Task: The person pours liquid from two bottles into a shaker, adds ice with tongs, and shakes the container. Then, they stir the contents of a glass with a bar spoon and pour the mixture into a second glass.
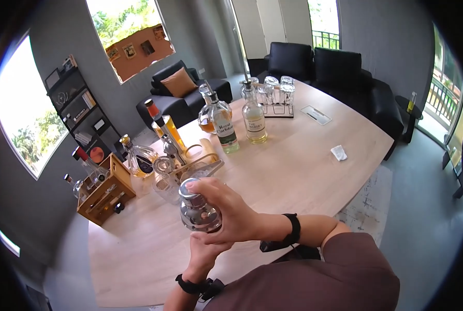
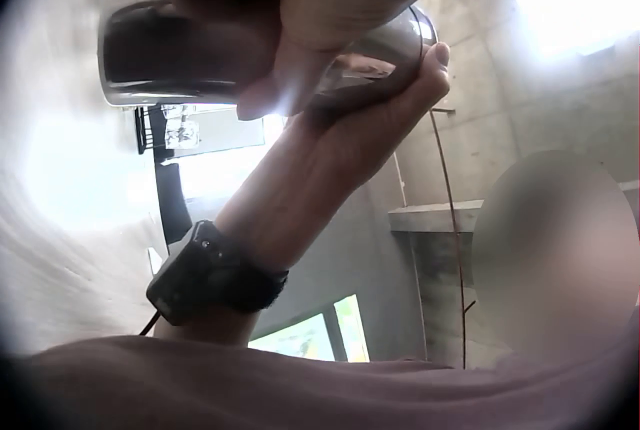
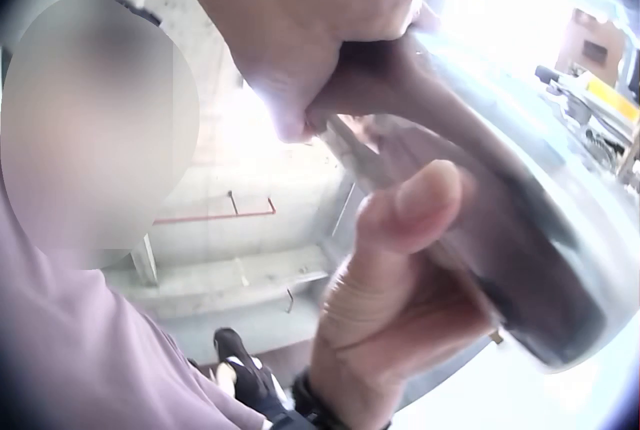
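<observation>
Silver shaker (image 1: 196,216) is up in both hands over the table (image 1: 293,171), right of the wooden crate (image 1: 104,202) and slightly nearer the person. Right hand (image 1: 230,208): clamped on the upper body, one digit pressed on the cap (image 1: 188,195). Left hand (image 1: 205,250): curled on the lower end, thumb against the metal. Some fingertips are hidden, so can't tell where each one bears.

Risks, my read:
- Cap pops or leaks if that digit slides off or the cap is badly seated. Seating not readable from here.
- Shaker slips. Smooth metal; worse if wet, and can't tell whether it is.
- Joint works loose if the two hands twist against each other.
- Swing goes wide: clear glass vessel (image 1: 164,194) stands just right of the crate, close to the shaker. Likely first hit. Tall bottle (image 1: 224,128), further right and beyond the crate, could tip next.
</observation>
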`<move>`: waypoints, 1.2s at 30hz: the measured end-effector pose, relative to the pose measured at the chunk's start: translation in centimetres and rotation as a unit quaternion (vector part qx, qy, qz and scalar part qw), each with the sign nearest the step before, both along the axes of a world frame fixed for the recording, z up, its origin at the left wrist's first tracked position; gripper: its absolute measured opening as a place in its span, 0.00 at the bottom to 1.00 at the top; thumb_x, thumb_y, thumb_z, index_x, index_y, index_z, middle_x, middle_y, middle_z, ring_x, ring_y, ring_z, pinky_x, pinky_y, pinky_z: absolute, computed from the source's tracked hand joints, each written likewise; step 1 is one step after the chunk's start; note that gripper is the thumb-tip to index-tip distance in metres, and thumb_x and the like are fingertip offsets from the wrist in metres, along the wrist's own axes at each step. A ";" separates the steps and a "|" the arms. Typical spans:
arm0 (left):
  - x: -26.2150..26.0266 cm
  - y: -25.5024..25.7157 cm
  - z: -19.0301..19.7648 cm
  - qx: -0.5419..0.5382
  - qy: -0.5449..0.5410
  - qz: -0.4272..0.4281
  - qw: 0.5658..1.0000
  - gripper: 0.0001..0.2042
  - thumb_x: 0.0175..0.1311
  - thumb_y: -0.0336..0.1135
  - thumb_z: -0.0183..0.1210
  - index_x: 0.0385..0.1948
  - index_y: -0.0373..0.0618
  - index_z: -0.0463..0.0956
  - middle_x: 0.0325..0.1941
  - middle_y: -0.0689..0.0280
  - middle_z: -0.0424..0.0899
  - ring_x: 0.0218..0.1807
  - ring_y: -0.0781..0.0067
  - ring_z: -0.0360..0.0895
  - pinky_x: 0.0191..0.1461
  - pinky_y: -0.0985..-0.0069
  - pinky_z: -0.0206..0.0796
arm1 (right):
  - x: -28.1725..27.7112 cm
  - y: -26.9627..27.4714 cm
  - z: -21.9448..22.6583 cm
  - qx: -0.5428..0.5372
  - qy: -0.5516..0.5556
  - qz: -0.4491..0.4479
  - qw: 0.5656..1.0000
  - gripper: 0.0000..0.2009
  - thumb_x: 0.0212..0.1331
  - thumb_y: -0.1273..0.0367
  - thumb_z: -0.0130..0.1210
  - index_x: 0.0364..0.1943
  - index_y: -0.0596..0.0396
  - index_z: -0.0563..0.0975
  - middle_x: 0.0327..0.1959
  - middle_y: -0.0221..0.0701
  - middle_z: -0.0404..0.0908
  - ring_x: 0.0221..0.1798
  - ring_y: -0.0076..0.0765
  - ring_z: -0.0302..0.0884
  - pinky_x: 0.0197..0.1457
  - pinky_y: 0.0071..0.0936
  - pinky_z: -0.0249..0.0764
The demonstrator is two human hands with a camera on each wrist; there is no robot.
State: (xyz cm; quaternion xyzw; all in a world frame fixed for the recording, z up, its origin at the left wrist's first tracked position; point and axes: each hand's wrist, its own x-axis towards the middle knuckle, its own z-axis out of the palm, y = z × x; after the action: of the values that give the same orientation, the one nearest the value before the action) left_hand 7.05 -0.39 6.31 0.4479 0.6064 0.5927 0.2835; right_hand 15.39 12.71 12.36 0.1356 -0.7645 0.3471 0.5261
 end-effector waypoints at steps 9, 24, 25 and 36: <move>-1.4 0.1 -0.8 -0.068 -0.009 -0.014 0.998 0.27 0.42 0.27 0.73 0.48 0.39 0.75 0.43 0.67 0.83 0.49 0.77 0.78 0.54 0.75 0.72 | -0.4 0.3 -0.4 -0.016 -0.036 0.015 0.999 0.44 0.34 0.69 0.76 0.62 0.53 0.63 0.57 0.49 0.67 0.57 0.48 0.72 0.53 0.37 0.75; -1.0 -0.9 -0.9 -0.050 -0.023 0.037 0.998 0.24 0.41 0.23 0.70 0.47 0.34 0.76 0.44 0.65 0.81 0.44 0.79 0.77 0.49 0.78 0.71 | -1.7 -1.1 7.0 0.110 0.098 0.047 0.988 0.43 0.31 0.68 0.72 0.61 0.51 0.66 0.53 0.42 0.68 0.54 0.49 0.68 0.55 0.40 0.69; -0.8 -1.2 -1.1 -0.055 -0.036 0.036 0.997 0.25 0.41 0.24 0.70 0.47 0.34 0.76 0.44 0.65 0.81 0.44 0.79 0.76 0.49 0.78 0.71 | -1.9 -1.7 8.3 0.138 0.154 0.068 0.976 0.44 0.32 0.68 0.70 0.64 0.46 0.64 0.51 0.40 0.69 0.52 0.51 0.68 0.54 0.44 0.68; -0.3 -2.5 0.1 -0.003 -0.138 0.058 0.989 0.26 0.40 0.25 0.70 0.47 0.34 0.75 0.45 0.65 0.80 0.45 0.79 0.75 0.48 0.77 0.70 | -2.2 -1.3 8.2 0.098 0.187 0.059 0.976 0.43 0.29 0.69 0.69 0.60 0.45 0.65 0.46 0.42 0.70 0.46 0.52 0.68 0.48 0.44 0.69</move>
State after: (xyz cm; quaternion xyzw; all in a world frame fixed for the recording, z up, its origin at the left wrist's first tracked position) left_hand 6.79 -2.93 6.45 0.3251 0.5885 0.6622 0.3307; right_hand 13.16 11.43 20.61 0.2942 -0.6734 0.2697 0.6223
